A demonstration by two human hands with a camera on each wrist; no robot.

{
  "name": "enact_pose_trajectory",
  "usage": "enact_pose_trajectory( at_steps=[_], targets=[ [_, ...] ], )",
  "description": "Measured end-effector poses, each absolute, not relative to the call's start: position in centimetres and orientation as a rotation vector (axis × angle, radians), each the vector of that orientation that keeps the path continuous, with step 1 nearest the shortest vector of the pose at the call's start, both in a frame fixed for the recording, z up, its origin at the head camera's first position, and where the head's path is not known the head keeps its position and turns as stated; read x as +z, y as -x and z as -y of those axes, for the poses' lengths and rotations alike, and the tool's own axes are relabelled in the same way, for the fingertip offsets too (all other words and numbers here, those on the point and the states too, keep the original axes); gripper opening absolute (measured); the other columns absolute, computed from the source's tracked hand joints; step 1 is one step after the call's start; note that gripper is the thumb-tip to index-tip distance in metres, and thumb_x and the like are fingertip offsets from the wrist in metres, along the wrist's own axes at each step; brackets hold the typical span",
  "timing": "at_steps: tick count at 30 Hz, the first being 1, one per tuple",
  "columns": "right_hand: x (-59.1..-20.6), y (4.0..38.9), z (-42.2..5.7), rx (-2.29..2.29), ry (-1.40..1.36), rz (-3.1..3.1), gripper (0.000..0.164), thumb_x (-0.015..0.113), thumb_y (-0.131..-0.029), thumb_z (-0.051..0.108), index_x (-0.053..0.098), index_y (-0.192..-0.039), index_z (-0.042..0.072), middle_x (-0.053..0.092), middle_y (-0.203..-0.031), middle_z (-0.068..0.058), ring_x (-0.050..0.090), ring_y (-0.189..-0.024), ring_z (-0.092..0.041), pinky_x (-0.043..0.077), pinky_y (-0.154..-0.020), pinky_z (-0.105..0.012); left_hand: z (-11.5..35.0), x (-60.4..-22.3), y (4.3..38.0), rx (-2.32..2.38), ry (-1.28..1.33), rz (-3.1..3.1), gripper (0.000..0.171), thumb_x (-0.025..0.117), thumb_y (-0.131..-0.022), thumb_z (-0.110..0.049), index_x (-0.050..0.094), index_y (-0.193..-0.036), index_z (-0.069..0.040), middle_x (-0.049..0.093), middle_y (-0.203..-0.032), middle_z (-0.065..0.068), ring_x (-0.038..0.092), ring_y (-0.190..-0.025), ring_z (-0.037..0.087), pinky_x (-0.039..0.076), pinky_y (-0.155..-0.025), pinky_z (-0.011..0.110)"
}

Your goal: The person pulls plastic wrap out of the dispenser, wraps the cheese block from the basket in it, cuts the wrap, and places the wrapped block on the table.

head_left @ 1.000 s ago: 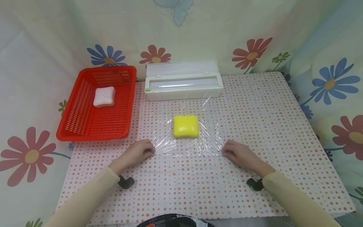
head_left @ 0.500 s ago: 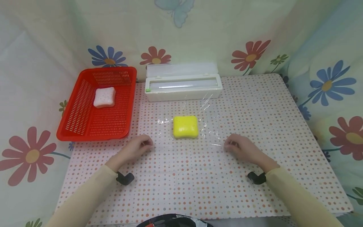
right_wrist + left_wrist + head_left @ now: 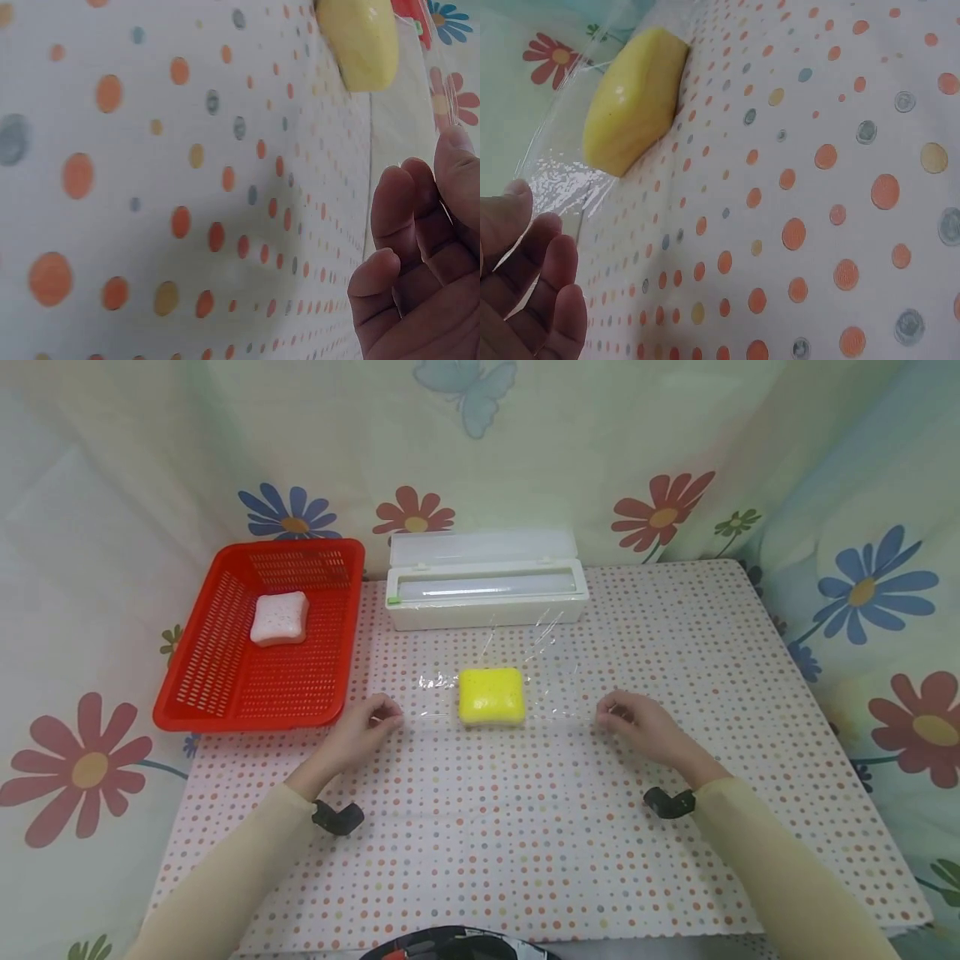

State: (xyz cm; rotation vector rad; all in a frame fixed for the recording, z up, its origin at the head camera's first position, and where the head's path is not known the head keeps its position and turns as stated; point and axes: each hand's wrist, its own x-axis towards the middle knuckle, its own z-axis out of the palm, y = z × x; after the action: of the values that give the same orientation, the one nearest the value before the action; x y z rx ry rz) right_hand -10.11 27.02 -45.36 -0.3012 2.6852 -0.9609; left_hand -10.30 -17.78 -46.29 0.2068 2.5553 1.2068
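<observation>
A sheet of cling film (image 3: 437,683) stretches between my two hands, its near edge raised off the table in front of a yellow sponge-like block (image 3: 491,697). My left hand (image 3: 365,724) pinches the film's near left corner between thumb and forefinger. At the opposite corner my right hand (image 3: 637,727) pinches the film the same way. In the left wrist view the film (image 3: 562,184) runs from the fingertips past the yellow block (image 3: 634,101). The other fingers of both hands are loosely curled. The film's far part runs back toward a white cling film dispenser (image 3: 487,612).
The dispenser's lid (image 3: 483,548) stands up, with the roll showing inside. A red plastic basket (image 3: 255,724) at the left holds a pale pink scalloped block (image 3: 279,617). A dotted cloth (image 3: 480,843) covers the table. Flowered curtains (image 3: 525,460) stand behind it.
Both hands have risen and moved away from me, lifting the film's near edge from in front of the yellow block back toward it. The block, basket and dispenser have stayed put.
</observation>
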Motion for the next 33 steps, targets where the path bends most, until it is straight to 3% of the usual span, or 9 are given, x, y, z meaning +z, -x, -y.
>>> enact_pose_trajectory(
  at_steps=[7,17,33],
  targets=[
    [-45.6,11.7,-26.8,-1.012,0.263,-2.644,0.014,0.058,-0.104,0.016,0.064,-0.104,0.004,0.068,-0.097,-0.012,0.063,-0.087,-0.022,0.051,-0.075,-0.024,17.3,-46.6,11.2,1.258,-0.061,-2.528,0.014,0.061,-0.103,-0.019,0.063,-0.111,-0.007,0.067,-0.112,0.013,0.064,-0.104,0.027,0.057,-0.086,0.036],
    [-46.0,12.8,-26.3,-1.032,0.205,-2.642,0.016,0.053,-0.107,0.019,0.061,-0.107,0.005,0.066,-0.093,-0.012,0.061,-0.087,-0.022,0.05,-0.081,-0.032,16.7,-47.0,12.2,1.364,0.015,-2.468,0.016,0.059,-0.104,-0.019,0.06,-0.112,-0.006,0.067,-0.115,0.014,0.064,-0.105,0.025,0.056,-0.093,0.036],
    [-47.2,13.5,-26.1,-1.082,0.117,-2.622,0.02,0.052,-0.107,0.022,0.059,-0.109,0.004,0.063,-0.091,-0.011,0.058,-0.084,-0.021,0.05,-0.082,-0.032,15.4,-47.9,13.2,1.396,0.211,-2.404,0.019,0.052,-0.107,-0.02,0.056,-0.117,-0.005,0.066,-0.108,0.014,0.061,-0.096,0.022,0.051,-0.079,0.026]
  ],
)
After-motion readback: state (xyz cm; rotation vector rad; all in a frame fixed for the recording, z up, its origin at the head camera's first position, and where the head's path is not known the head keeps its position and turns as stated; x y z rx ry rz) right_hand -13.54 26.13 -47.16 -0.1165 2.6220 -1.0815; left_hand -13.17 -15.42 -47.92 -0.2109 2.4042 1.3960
